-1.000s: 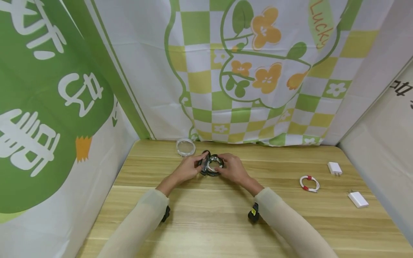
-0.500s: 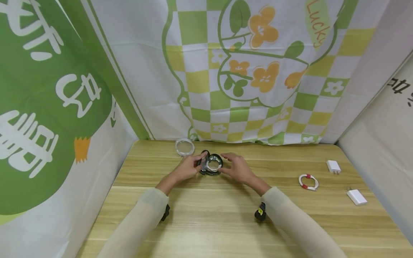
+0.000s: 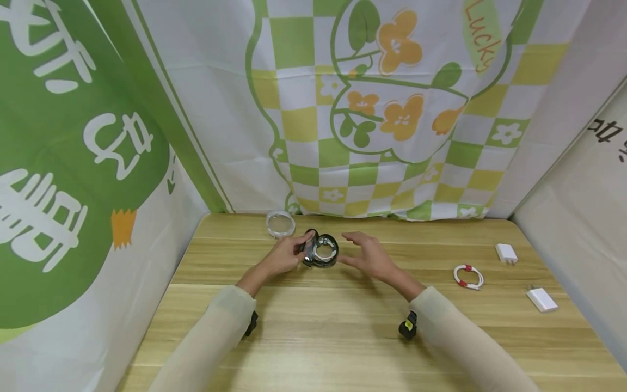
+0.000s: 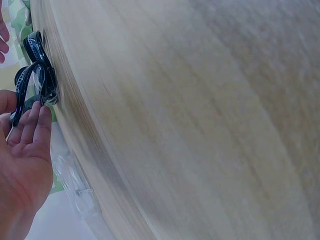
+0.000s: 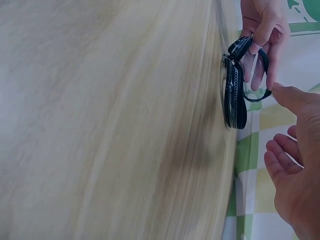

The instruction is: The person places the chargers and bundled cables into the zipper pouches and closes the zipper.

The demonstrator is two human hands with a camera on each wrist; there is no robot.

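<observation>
A coil of flat black strip point(image 3: 324, 265) with pale markings and a white inner ring is at the back middle of the table. In the wrist views the black strip point(image 5: 234, 95) forms two loops, with shiny clear film about them. My left hand point(image 3: 281, 256) pinches the left loop between thumb and fingers; its palm point(image 4: 25, 170) shows in the left wrist view. Just right of the coil is my right hand point(image 3: 369, 258), thumb and fingers spread and holding nothing. In the right wrist view its thumb point(image 5: 290, 97) overlaps the loop's edge; whether they touch, I cannot tell.
A clear-wrapped pale coil point(image 3: 270, 224) lies behind my left hand. To the right are a white cable point(image 3: 458, 276) with red ties and two white chargers point(image 3: 506, 253), point(image 3: 542, 300) with prongs. A patterned cloth point(image 3: 333, 174) hangs along the table's back edge.
My right hand has let go of the black coil and drawn back to the right, its fingers opening. The left hand keeps its hold in nearly the same place.
</observation>
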